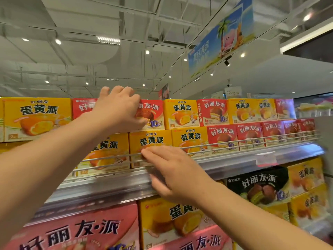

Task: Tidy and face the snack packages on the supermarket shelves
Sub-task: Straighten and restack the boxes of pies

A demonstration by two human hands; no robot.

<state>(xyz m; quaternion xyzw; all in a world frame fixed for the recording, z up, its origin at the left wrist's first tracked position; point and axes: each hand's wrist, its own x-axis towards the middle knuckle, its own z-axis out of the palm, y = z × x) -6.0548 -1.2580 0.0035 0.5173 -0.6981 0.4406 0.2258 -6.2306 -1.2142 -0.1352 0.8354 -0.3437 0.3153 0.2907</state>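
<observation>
On the top shelf (234, 159) of a supermarket aisle, a red box (151, 112) in the upper row is gripped by the left hand (119, 109), whose fingers are curled over its top edge and whose thumb is laid on its printed front. The step in hand is judged to be the squaring of this box: it would best be drawn forward until its face lines up with the yellow box (182, 113) just beside it, kept upright, and eased rather than tugged, since it stands on the lower row of boxes and could be tipped over the wire rail (252, 141). The right hand (171, 170) is held with fingers nearly straight and nothing in them, the fingertips touching the rail in front of a yellow box on the lower row (150, 141), which might usefully be steadied during the pull. The red box is seen as a flat-faced carton with white lettering and a picture of a chocolate pie, set between a large yellow carton (36, 118) to the left and alternating yellow and red cartons to the right.
</observation>
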